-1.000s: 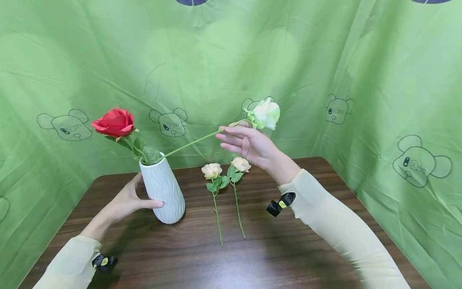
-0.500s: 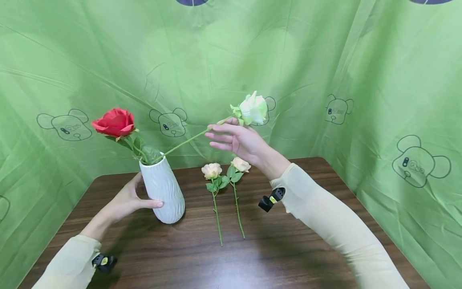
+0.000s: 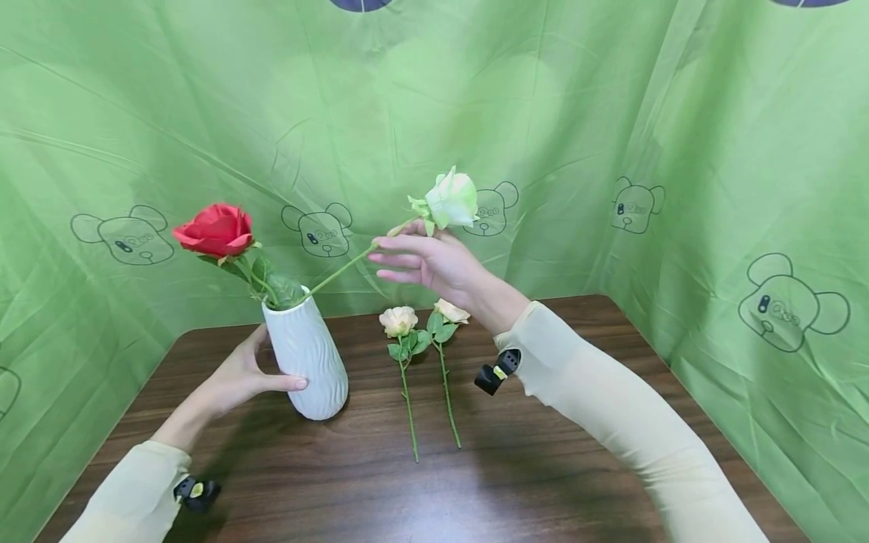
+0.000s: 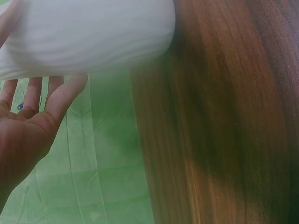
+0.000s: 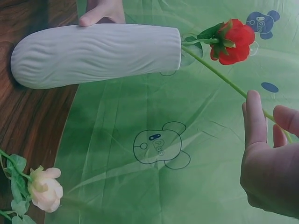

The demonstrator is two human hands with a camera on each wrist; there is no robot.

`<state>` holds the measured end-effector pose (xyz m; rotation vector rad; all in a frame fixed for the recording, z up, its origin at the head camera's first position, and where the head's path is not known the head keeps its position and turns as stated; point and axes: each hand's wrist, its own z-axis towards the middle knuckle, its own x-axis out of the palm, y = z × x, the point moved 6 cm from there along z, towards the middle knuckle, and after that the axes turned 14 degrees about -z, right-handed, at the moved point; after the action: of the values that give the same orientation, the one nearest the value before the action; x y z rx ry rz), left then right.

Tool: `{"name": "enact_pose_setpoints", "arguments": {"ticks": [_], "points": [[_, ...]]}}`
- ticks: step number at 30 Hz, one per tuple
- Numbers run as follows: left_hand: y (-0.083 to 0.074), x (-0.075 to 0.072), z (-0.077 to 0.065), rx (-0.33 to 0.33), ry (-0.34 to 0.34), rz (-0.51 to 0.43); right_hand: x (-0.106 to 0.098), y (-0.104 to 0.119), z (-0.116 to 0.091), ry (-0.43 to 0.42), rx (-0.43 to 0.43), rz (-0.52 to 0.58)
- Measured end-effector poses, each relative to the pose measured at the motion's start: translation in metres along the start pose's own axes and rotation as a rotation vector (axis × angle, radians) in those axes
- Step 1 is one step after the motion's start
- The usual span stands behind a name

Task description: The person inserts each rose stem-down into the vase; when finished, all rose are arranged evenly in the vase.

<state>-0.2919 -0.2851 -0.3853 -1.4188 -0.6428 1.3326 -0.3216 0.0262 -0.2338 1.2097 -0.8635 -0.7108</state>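
Note:
A white ribbed vase [image 3: 308, 362] stands on the table with a red rose [image 3: 216, 231] leaning left out of its mouth. My left hand [image 3: 234, 377] grips the vase from the left, thumb across its front; in the left wrist view its fingers [image 4: 32, 95] reach behind the vase. My right hand [image 3: 434, 264] pinches the stem of a white-green rose [image 3: 451, 200] just below the bloom. That stem [image 5: 215, 70] slants down into the vase mouth, as the right wrist view also shows. How deep its lower end sits is hidden inside the vase.
Two pale peach roses, a left one [image 3: 398, 322] and a right one [image 3: 451, 311], lie on the brown wooden table [image 3: 353, 490] right of the vase. A green curtain [image 3: 407, 98] with printed bear heads encloses the table at the back and sides.
My right hand has moved left and slightly down, bringing the white-green rose closer to the vase, with less stem showing above the mouth. My left hand and the vase stay put.

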Motion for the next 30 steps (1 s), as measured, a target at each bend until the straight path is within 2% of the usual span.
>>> {"name": "enact_pose_setpoints", "arguments": {"ticks": [13,30], "points": [[-0.001,0.0,0.0,0.007,0.004,-0.012,0.017,-0.002,0.018,-0.008,0.028,0.017],[0.001,-0.001,0.0,0.014,0.004,-0.008,0.038,-0.007,0.034,-0.018,0.009,-0.014]]}}
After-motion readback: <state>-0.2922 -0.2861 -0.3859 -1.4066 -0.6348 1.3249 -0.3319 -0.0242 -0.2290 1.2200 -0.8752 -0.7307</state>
